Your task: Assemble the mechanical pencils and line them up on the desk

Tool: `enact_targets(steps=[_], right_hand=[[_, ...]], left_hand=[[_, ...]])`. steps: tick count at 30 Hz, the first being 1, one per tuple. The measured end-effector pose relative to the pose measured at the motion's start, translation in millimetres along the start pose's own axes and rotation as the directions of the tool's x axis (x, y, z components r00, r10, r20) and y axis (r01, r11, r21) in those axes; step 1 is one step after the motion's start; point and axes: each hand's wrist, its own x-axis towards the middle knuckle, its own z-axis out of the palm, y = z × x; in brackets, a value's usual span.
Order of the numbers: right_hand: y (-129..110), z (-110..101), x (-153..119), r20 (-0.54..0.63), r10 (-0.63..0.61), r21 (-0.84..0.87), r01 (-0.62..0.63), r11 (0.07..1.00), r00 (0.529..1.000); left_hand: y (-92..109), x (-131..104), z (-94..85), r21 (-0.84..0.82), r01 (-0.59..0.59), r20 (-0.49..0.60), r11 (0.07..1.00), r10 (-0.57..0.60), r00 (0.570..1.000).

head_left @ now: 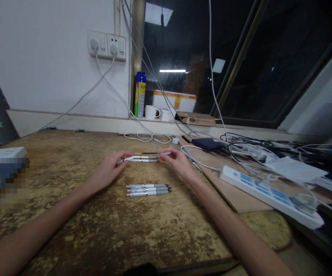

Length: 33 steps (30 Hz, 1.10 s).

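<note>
My left hand [108, 170] is closed in a pinch on a white pen barrel [129, 158], just over the table. Across from it, my right hand [179, 163] pinches the grey front part of a pen [166, 153]. A thin dark refill [150, 153] sticks out of that part toward my left hand. Between the hands, white-and-grey pens [144, 159] lie on the worn wooden table [111, 230]; my fingers partly hide their ends. Nearer to me rests a row of several white-and-grey pens [148, 190], side by side, dark tips to the right.
A white power strip [269, 195] and tangled cables [243, 153] occupy the right side, by a brown board [226, 184]. A dark flat box [207, 144] sits behind. On the sill stand a spray can [140, 96] and a white mug [151, 112]. A blurred-out object [4, 180] is at left.
</note>
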Motion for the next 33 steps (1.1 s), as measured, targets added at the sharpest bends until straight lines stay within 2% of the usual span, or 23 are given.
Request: enact_targets(steps=[11, 22, 33], right_hand=[[-4.8, 1.8, -0.6, 0.027, 0.032, 0.075, -0.034, 0.997, 0.999], [-4.1, 1.5, -1.7, 0.025, 0.102, 0.131, -0.105, 0.986, 0.994], [-1.5, 1.4, -1.2, 0.035, 0.098, 0.125, -0.102, 0.987, 0.995]], left_hand=[[-6.4, 2.2, -0.7, -0.056, 0.023, -0.033, 0.998, -0.025, 0.999], [-3.5, 2.7, -0.2, -0.115, 0.053, -0.018, 0.992, -0.056, 0.998], [-5.1, 4.4, 0.5, -0.164, 0.077, 0.002, 0.983, -0.078, 0.997]])
